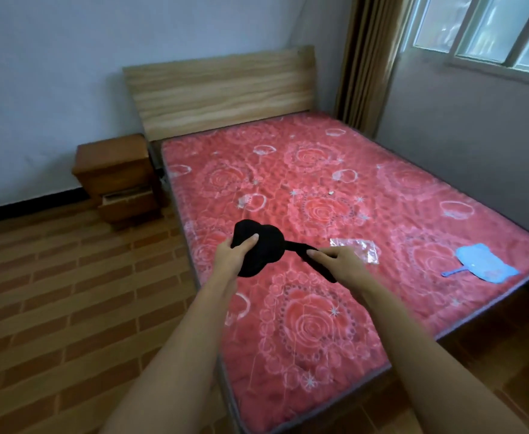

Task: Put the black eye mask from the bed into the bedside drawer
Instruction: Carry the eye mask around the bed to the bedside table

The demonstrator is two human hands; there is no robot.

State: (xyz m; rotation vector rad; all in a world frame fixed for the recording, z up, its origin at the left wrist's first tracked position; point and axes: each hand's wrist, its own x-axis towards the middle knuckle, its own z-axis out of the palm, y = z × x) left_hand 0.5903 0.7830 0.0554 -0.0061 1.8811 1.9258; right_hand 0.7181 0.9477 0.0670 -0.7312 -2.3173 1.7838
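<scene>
Above the near left edge of the bed (335, 189), the left hand (230, 256) is pinching the black eye mask (264, 245) by its padded body while the right hand (340, 261) is gripping its strap. The mask is sagging between them, so it is judged light, soft and limp, best bunched with the strap gathered in. At ten o'clock from the mask, the bedside drawer (128, 202) is standing partly open, well apart.
</scene>
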